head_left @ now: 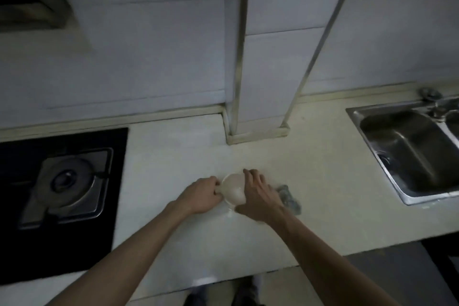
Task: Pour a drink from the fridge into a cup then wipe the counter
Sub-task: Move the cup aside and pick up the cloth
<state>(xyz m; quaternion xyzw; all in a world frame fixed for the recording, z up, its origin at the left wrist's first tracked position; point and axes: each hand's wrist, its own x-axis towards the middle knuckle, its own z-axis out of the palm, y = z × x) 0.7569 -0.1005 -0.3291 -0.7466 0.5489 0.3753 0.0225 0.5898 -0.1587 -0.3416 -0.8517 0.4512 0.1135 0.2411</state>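
A: Both hands are on the cup [233, 190], and it sits mid-worktop [173, 156], near the front edge, between the hob and the sink.

B: Which way is it pointing?

A: Mouth up toward the camera, long axis upright as far as the blur lets me say. You can see into the pale inside. The handle side looks to be on the left, under the fingers there.

B: Talk me through the grip.

A: The left hand [201, 194] has its fingers curled tight against the cup's left side, a narrow pinching grip where the handle seems to be. The right hand [258, 196] wraps the right side, fingers curved over the far rim and thumb tucked at the near side. Both hands are holding the cup.

B: Anything beside it?

A: A crumpled blue-grey cloth [289, 197] lies just right of the right hand, partly hidden behind it. There's a small glossy patch on the worktop at the cup's near foot. I can't tell what it is.

B: And the surface?

A: The worktop is pale cream and dimly lit. A black hob [67, 181] with a round burner is set into it on the left. A steel sink [409, 146] is sunk in on the far right, with a tap [432, 99] at its back edge.

B: What about the room?

A: A wall [149, 57] of big pale tiles runs along the far side. A boxed pillar [263, 57] with metal corner strips comes down onto the worktop just beyond the cup. At the near edge there's floor [285, 285] and a pair of shoes [198, 294] below.
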